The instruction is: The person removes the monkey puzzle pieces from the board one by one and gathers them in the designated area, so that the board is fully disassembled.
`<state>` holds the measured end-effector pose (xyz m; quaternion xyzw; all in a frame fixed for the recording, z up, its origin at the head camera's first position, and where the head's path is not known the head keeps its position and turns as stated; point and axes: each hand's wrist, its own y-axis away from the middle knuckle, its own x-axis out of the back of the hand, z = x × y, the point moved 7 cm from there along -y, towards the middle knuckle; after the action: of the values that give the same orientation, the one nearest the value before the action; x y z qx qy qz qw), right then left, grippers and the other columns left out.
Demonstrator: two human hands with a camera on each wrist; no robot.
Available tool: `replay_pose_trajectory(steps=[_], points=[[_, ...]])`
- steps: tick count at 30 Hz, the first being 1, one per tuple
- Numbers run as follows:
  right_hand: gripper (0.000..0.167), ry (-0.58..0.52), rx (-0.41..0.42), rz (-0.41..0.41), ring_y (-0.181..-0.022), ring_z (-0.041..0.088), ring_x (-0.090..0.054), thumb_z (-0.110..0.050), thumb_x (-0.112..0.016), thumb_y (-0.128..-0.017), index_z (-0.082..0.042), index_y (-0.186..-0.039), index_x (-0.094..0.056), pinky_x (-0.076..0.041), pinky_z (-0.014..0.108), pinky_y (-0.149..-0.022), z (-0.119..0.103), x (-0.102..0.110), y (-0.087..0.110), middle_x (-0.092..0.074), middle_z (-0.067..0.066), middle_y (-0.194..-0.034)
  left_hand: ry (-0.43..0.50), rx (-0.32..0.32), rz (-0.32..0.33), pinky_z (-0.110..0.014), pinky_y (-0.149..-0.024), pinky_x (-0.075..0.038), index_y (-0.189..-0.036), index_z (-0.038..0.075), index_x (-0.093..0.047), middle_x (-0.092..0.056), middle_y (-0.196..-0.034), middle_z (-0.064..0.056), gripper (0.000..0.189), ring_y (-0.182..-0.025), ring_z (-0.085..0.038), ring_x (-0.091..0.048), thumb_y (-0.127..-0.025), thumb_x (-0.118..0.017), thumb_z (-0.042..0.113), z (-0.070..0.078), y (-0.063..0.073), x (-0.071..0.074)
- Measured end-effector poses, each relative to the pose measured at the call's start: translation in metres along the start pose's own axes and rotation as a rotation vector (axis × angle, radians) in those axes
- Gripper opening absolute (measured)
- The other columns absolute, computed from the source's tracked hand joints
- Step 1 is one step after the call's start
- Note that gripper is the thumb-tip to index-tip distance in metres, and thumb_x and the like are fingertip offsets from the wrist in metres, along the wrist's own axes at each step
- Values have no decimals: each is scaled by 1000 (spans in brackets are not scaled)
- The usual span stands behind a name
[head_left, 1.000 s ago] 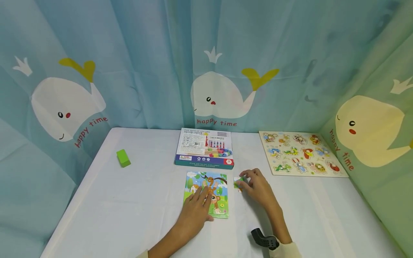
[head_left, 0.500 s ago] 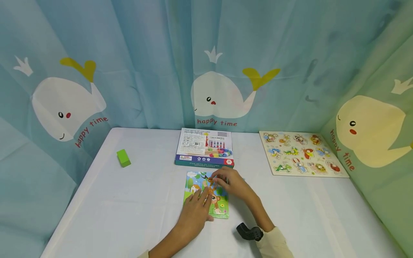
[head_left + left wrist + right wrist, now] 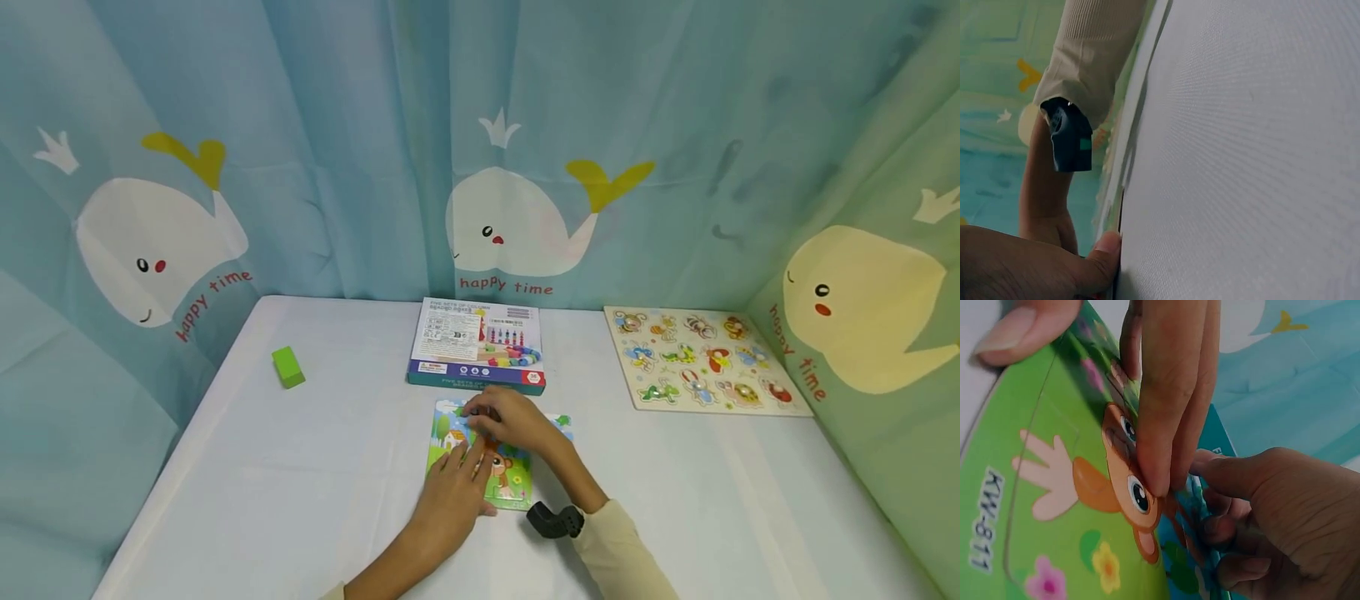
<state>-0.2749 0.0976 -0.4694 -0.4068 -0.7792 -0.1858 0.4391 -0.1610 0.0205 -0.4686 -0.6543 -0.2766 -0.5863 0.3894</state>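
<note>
A flat jigsaw puzzle with a cartoon monkey lies on the white table. My left hand rests on its lower middle, fingers extended over the picture and thumb at the near edge. In the right wrist view the left fingers press beside the monkey's eye. My right hand is over the puzzle's upper part, thumb and fingers bent down at its surface; I cannot tell whether they pinch a piece. Partly behind the right hand, puzzle pieces with green and blue print lie just right of the puzzle.
A bead-set box lies just behind the puzzle. At the back right is a wooden insect peg board, and a green block sits at the left. Whale-print curtains hang around the table's sides.
My right hand has moved left, from the loose pieces beside the puzzle to above its upper part, uncovering those pieces. My left hand has stayed in place.
</note>
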Motion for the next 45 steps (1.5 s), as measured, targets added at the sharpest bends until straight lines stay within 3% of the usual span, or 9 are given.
replay_pose_trajectory(steps=[5,12,18,24,31,35,41,45], points=[[17,11,-10,-16,-71,7,-50,-23,-66,-93,-11,-105,-72,-46,22,-66,-4,-1,-5,-59,-5,-79,15,12,7,-41,-92,-55,-133,7,-60,-55,-142,-12,73,-124,-29,-57,-78,-68,54,-1,0,1],[15,25,-23,-8,-69,7,-49,-22,-68,-92,-10,-102,-70,-45,22,-64,-4,-3,-5,-57,-5,-79,33,31,10,-41,-93,-54,-135,6,-59,-57,-140,-12,75,-124,-29,-58,-77,-68,53,0,-1,0],[12,34,-41,30,-73,8,-49,-19,-68,-92,-12,-100,-72,-47,23,-68,-4,-2,-1,-55,-1,-91,28,33,-11,-42,-93,-55,-135,6,-58,-56,-141,-12,74,-125,-29,-57,-78,-68,53,2,-1,0],[9,74,-37,101,-69,7,-47,-17,-72,-89,-17,-97,-74,-44,20,-63,-5,3,2,-48,1,-101,33,27,-16,-42,-92,-55,-136,6,-58,-55,-142,-13,75,-124,-29,-57,-78,-68,53,2,-1,0],[17,126,-23,90,-76,8,-51,-13,-71,-88,-23,-102,-77,-48,24,-67,-9,10,4,-61,-3,-94,28,28,-27,-42,-92,-55,-135,7,-59,-53,-144,-12,72,-125,-29,-57,-79,-68,52,1,-1,0],[22,97,-34,97,-79,9,-56,-12,-71,-89,-18,-110,-73,-51,26,-71,-8,12,4,-64,-2,-94,36,35,-17,-43,-92,-55,-132,7,-61,-53,-144,-13,70,-125,-30,-57,-79,-68,52,1,0,0],[11,76,-73,113,-81,11,-60,-16,-74,-87,-12,-97,-70,-54,29,-74,-3,14,4,-67,-1,-91,44,37,2,-44,-92,-55,-130,7,-63,-53,-144,-13,68,-124,-30,-58,-78,-68,50,1,0,0],[12,87,-60,87,-83,12,-63,-16,-72,-89,-12,-101,-71,-55,31,-76,-2,15,6,-70,1,-93,50,32,5,-44,-91,-55,-130,6,-63,-53,-144,-13,68,-124,-31,-58,-78,-69,50,2,0,0]])
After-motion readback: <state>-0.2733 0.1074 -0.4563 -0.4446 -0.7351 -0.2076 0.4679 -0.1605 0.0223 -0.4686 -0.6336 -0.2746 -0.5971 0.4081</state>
